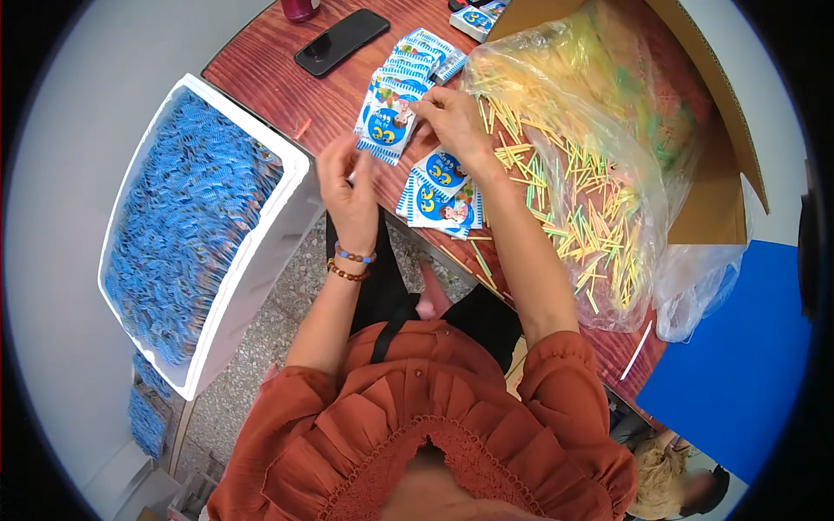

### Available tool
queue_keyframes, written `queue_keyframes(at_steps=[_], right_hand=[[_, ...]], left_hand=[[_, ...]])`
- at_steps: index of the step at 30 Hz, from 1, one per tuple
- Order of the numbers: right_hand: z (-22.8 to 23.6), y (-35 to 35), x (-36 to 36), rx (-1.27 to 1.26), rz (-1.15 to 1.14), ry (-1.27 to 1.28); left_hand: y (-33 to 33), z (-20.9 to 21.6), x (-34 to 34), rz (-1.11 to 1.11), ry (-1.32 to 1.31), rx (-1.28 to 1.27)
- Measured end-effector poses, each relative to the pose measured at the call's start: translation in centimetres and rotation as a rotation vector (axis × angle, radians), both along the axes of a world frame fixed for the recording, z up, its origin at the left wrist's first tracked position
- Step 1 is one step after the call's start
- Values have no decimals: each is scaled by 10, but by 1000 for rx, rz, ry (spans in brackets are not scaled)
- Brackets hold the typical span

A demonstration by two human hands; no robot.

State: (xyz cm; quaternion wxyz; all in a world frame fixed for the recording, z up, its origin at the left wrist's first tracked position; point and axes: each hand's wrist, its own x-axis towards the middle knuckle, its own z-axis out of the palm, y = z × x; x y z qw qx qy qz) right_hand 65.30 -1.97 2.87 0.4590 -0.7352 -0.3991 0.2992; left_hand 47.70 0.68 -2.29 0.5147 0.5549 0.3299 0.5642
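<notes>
Small white-and-blue printed packets (393,94) lie in an overlapping row on the table before me. My right hand (453,128) pinches the right edge of the nearest packet (387,124) in that row between thumb and finger. Beside its lower left corner is my left hand (349,187), its fingers curled closed. A small white tip shows between those fingers; what it belongs to is hidden. More of the same packets (440,204) lie in a loose pile below my right wrist. Thin yellow, green and pink sticks (599,217) spill from a clear plastic bag (556,74) right of my right forearm.
A white foam box (300,169) full of blue packets stands left of the red-brown wooden table (261,65). A black phone (342,42) lies at the back. An open cardboard box (712,204) surrounds the bag's right side. A blue panel (721,339) and another person (665,478) are at lower right.
</notes>
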Motion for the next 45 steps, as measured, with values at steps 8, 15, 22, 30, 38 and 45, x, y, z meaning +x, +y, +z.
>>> queue_keyframes(at_steps=[8,15,22,30,38,45], right_hand=[[10,-68,23,-251,-104,-363],[7,-88,9,-385,-43,-628],[-3,-99,16,-143,-69,-366],[-36,-109,28,139,35,63],[3,-138,-3,334,11,404],[7,-146,-7,357,-67,389]], left_hand=[[-4,4,1,-15,507,369],[-32,33,15,-87,895,537],[-33,26,22,-147,879,638],[-30,34,28,-160,660,651],[-41,43,36,-612,104,-184],[-58,44,40,-594,-112,-452]])
